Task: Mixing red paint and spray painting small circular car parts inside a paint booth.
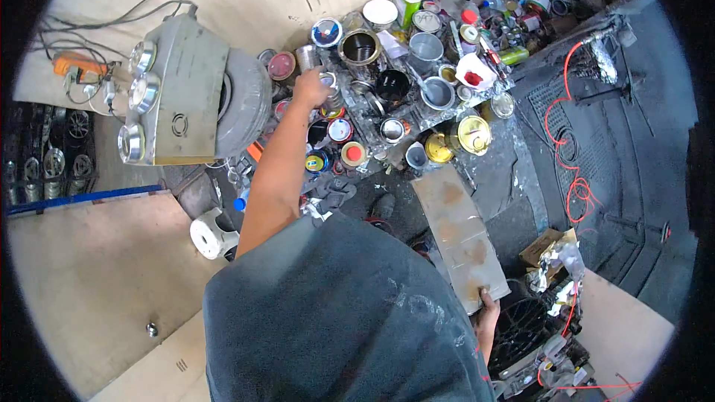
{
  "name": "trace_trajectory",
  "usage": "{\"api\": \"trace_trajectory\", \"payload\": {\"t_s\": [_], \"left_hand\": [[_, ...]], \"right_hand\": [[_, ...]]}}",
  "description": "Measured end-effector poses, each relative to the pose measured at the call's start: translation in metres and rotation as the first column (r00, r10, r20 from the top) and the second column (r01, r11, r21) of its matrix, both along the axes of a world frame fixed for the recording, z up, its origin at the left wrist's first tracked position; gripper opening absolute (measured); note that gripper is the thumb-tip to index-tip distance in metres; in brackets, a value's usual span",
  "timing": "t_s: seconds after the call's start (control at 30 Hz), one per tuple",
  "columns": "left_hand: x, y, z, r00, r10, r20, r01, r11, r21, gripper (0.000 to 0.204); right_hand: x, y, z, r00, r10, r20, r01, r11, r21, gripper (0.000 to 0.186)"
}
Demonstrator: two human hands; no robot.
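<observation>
My left arm reaches forward to a crowded bench of paint cans. There my left hand (311, 89) is closed round the side of a small metal can (332, 94); its fingers are partly hidden. Low on the right, my right hand (488, 316) grips the near end of a long cardboard piece (460, 227) with brownish smudges, thumb on top. The cardboard's far end reaches close to the bench's front edge, near a yellow-topped can (438, 147). Beside my left hand stand a can with a dull red lid (281, 65) and an open dark-filled can (359, 47).
Grey mixing cups (438, 92), a white cup with red paint (475, 72) and several bottles crowd the bench. A tyre (249, 100) and a metal box (192, 82) stand to the left. An orange coiled hose (577, 171) hangs at right, above a small cardboard box (547, 246).
</observation>
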State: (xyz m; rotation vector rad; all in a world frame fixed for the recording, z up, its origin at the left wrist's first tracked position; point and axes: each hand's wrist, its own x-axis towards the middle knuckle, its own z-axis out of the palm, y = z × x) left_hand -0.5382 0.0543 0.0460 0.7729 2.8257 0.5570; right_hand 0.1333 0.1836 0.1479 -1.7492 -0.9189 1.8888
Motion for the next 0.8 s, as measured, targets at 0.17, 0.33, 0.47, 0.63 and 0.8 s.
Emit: {"api": "trace_trajectory", "payload": {"t_s": [0.17, 0.33, 0.47, 0.63, 0.8], "left_hand": [[0.055, 0.001, 0.052, 0.991, 0.093, -0.092, -0.059, 0.946, 0.32, 0.054], [0.201, 0.035, 0.116, 0.977, -0.215, -0.002, 0.192, 0.868, 0.458, 0.06], [0.287, 0.065, 0.151, 0.88, -0.469, 0.067, 0.398, 0.808, 0.434, 0.066], [0.316, 0.07, 0.181, 0.873, -0.486, 0.038, 0.467, 0.857, 0.216, 0.079], [0.318, 0.049, 0.194, 0.886, -0.38, -0.265, 0.443, 0.864, 0.242, 0.075]], "right_hand": [[0.005, 0.032, -0.005, 1.0, 0.023, -0.009, -0.024, 0.991, -0.129, 0.051], [-0.009, 0.071, -0.018, 0.924, 0.054, -0.378, -0.14, 0.969, -0.202, 0.056], [-0.022, 0.101, -0.02, 0.867, 0.128, -0.481, -0.251, 0.947, -0.201, 0.057], [-0.024, 0.132, -0.017, 0.805, 0.219, -0.551, -0.35, 0.926, -0.142, 0.053], [-0.017, 0.151, -0.014, 0.732, 0.284, -0.619, -0.408, 0.911, -0.064, 0.056]]}}
